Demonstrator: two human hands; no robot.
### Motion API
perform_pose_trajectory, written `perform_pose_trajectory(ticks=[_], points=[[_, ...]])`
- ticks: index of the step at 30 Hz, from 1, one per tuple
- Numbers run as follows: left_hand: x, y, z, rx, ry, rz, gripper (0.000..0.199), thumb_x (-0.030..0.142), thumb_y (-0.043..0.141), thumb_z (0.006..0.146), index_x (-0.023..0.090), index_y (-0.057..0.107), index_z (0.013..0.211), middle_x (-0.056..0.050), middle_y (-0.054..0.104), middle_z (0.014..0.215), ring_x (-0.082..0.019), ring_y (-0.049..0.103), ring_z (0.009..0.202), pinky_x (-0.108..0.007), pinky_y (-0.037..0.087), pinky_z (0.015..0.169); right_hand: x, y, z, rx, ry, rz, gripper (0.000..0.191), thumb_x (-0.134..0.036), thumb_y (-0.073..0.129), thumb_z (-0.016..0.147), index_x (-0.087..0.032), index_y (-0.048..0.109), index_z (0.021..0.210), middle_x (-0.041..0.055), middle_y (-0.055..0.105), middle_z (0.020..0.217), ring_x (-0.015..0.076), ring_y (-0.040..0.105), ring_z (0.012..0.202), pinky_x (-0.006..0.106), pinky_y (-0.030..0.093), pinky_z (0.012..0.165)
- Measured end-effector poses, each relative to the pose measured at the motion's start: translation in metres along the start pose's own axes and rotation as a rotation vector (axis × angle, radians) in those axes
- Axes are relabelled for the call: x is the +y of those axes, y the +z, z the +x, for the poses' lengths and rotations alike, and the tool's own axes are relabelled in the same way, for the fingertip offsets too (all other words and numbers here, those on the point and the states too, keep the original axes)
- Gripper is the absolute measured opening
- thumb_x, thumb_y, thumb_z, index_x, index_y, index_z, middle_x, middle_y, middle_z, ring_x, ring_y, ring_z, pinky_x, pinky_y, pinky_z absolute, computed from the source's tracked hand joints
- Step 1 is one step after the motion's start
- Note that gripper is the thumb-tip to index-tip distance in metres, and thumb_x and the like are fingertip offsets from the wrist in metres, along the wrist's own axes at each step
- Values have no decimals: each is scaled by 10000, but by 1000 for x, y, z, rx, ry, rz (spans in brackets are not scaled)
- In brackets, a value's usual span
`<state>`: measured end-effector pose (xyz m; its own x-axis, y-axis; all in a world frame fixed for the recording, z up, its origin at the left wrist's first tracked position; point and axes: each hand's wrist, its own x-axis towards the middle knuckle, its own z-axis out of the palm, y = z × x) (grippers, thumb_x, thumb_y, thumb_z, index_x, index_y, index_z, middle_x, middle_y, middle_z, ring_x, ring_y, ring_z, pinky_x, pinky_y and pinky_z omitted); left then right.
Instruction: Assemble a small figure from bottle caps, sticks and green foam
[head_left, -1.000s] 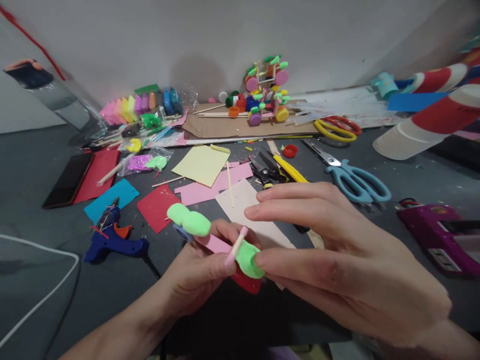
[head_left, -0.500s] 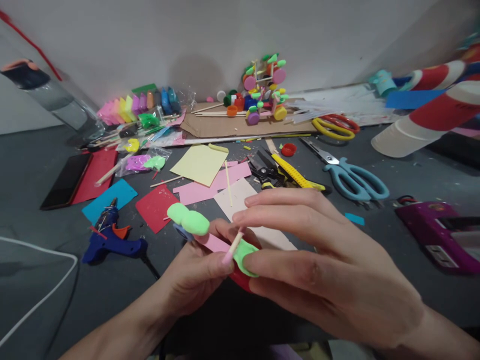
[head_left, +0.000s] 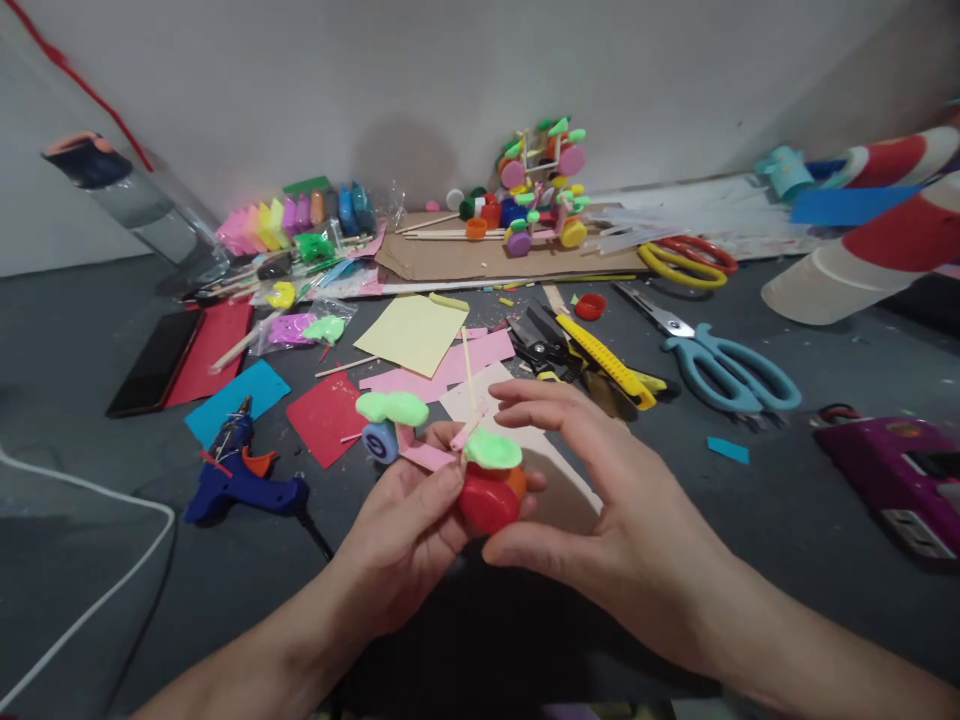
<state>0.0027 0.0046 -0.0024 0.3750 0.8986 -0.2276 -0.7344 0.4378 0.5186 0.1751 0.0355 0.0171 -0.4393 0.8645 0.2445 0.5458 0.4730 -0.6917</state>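
A small toy vehicle (head_left: 427, 455) with a pink body is held up over the front of the table. My left hand (head_left: 409, 530) grips it from below, thumb on the pink strip. At its left end are a blue wheel (head_left: 379, 443) and a light green clay piece (head_left: 391, 407). Its right end has a red wheel (head_left: 489, 502), an orange one partly hidden behind, and another green clay piece (head_left: 493, 450) on top. Thumb and fingers spread, my right hand (head_left: 611, 480) stands around that right end; whether the fingertips touch it is unclear.
A blue glue gun (head_left: 247, 485) and phone (head_left: 156, 362) lie left. Coloured paper (head_left: 415, 333) is behind the hands. A yellow cutter (head_left: 604, 360), blue-handled scissors (head_left: 724, 370) and a purple device (head_left: 889, 470) lie right. Similar toy vehicles (head_left: 544, 195) stand at the back.
The toy vehicle has tilted, so its red wheel now faces me. My right hand has moved back from the green clay and opened wider. The camera view has shifted slightly.
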Motion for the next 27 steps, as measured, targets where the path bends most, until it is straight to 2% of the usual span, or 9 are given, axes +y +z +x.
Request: perform_pose_trajectory(ticks=[4,7,10,16,20,24,27], points=[[-1,-2,-1,32,45,32,143,250,659,908,206,574,1014,-33,767,887,-213,760,902,-380,591,905,-2,5,-1,-3,-7,19,454,-536,736,800,-270,561,1124,74,580,1368,267,566,1266,490,515,1006],[-3,-4,-2,54,62,60,154,243,663,901,200,564,1012,-49,762,894,-237,750,955,-418,570,945,-4,4,-2,23,-45,7,339,-420,733,824,-250,579,1074,90,593,1343,257,576,1249,475,507,1019],[-4,-5,-1,70,89,87,186,245,688,882,206,572,1022,-47,757,931,-237,740,988,-407,559,960,-4,5,-1,43,-48,14,256,-341,721,827,-238,593,1024,101,596,1337,255,582,1244,458,510,1015],[-7,-3,1,79,154,132,185,229,715,855,217,583,984,-27,745,975,-208,728,976,-348,570,914,-2,9,2,43,-7,93,357,-377,740,824,-250,593,1123,105,566,1375,264,532,1308,470,480,1052],[-7,-2,-1,86,188,161,171,226,721,850,221,602,973,-11,737,943,-194,721,968,-318,565,895,1,11,0,38,7,169,330,-371,734,840,-266,612,1128,87,549,1386,250,528,1311,451,460,1072],[-9,-5,-3,46,214,214,244,226,749,825,244,642,1044,-1,730,980,-203,707,1014,-327,549,926,3,9,0,6,8,318,263,-338,729,852,-268,630,1086,65,564,1373,225,543,1295,412,447,1088],[-11,-9,-5,-27,173,260,456,173,738,829,304,587,1239,-14,718,1144,-213,671,1121,-348,512,1004,3,2,4,-21,10,467,232,-307,723,860,-252,646,1072,66,601,1341,213,582,1255,374,473,1061]])
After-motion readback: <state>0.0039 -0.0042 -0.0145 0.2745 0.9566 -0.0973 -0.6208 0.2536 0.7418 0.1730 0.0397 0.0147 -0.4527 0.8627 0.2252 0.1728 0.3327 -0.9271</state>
